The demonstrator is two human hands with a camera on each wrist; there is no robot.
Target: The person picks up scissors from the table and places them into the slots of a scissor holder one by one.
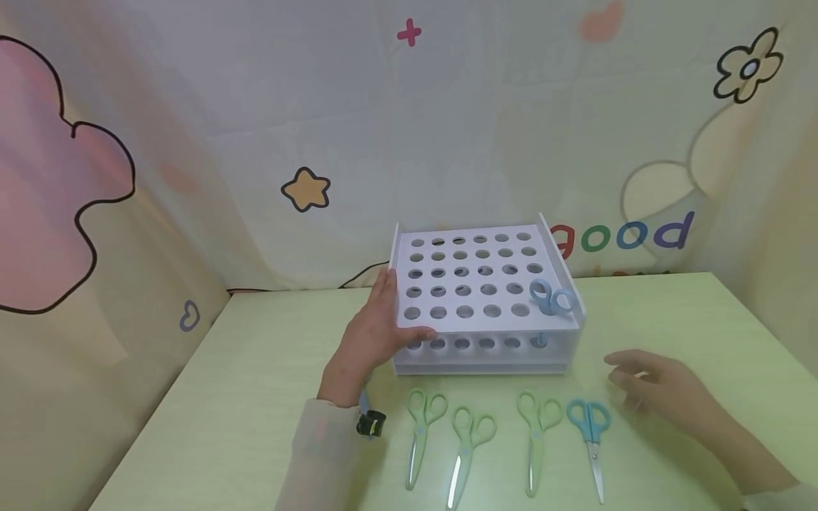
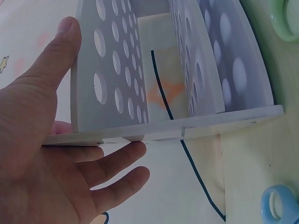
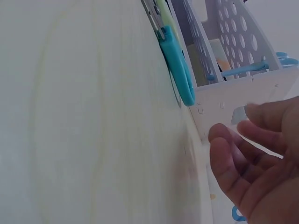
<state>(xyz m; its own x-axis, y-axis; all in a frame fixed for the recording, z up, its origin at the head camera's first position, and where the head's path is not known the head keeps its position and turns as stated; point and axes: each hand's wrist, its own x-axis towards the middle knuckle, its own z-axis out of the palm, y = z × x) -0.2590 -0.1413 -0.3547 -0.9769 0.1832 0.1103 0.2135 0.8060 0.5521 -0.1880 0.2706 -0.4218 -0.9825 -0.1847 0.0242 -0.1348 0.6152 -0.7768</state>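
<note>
A white rack [image 1: 476,280] with rows of round holes stands on the table. My left hand [image 1: 367,330] grips its left side, thumb over the front top edge, fingers along the outer side panel [image 2: 210,122]. Light blue scissors [image 1: 551,298] stand in the front right hole, handles up. To the right of the rack, my right hand [image 1: 664,387] is above the table, fingers loosely bent, holding nothing. Nearest to it lie teal-blue scissors [image 1: 589,422], their blades toward me. Left of these lie green scissors [image 1: 537,419], [image 1: 469,433], [image 1: 420,426].
A light blue scissors handle [image 2: 278,205] shows on the table left of the green ones, mostly hidden by my left wrist in the head view. Behind the rack hangs a printed curtain [image 1: 358,106]. The pale green table [image 1: 255,397] extends to both sides.
</note>
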